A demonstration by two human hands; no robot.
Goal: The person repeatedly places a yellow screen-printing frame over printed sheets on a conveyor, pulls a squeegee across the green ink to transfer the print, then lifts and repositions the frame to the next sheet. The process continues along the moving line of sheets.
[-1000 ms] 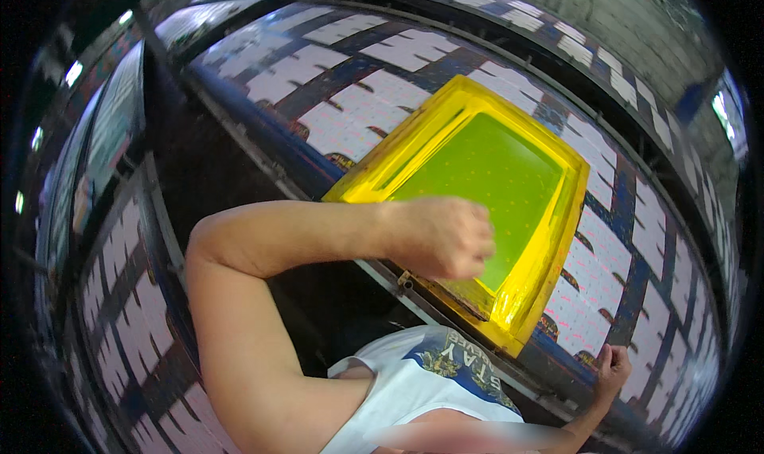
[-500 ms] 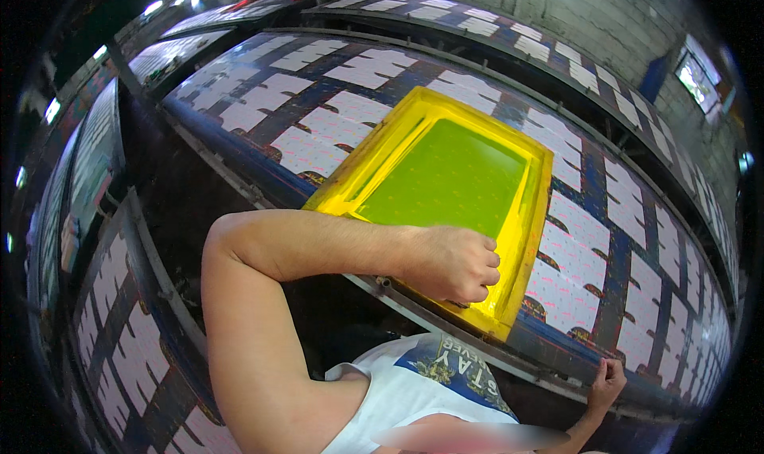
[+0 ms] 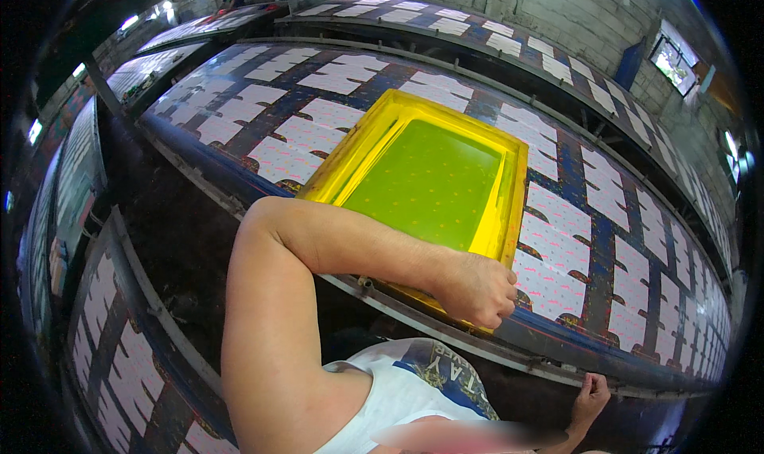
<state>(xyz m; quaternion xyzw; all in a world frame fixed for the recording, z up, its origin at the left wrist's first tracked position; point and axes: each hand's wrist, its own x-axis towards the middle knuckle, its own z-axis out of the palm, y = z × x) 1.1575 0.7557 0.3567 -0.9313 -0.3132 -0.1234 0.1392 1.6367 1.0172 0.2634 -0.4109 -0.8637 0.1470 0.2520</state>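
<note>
A silk-screen frame (image 3: 521, 185), yellow-rimmed and rectangular, lies across the long printing table. Green mesh (image 3: 422, 183) fills its middle, with yellow streaks along the inner sides. My left arm bends across its near side. At the frame's near right corner, my left hand (image 3: 477, 291) is closed in a fist, its back facing up. Anything within that fist is hidden beneath it. My right hand (image 3: 589, 398) is off the table's near edge at lower right, fingers curled to the thumb, with nothing visible in them. Printed white fabric pieces (image 3: 549, 259) lie flat around the frame.
A rail (image 3: 549, 366) runs along the table's near edge. Behind stands another long table (image 3: 549, 64) with white pieces. A further table (image 3: 131, 358) with printed pieces is at lower left, across a dark gap. A block wall (image 3: 446, 4) closes the back.
My left fist has moved right and nearer, to the frame's near right corner. The whole view has shifted, so the frame and table appear further left.
</note>
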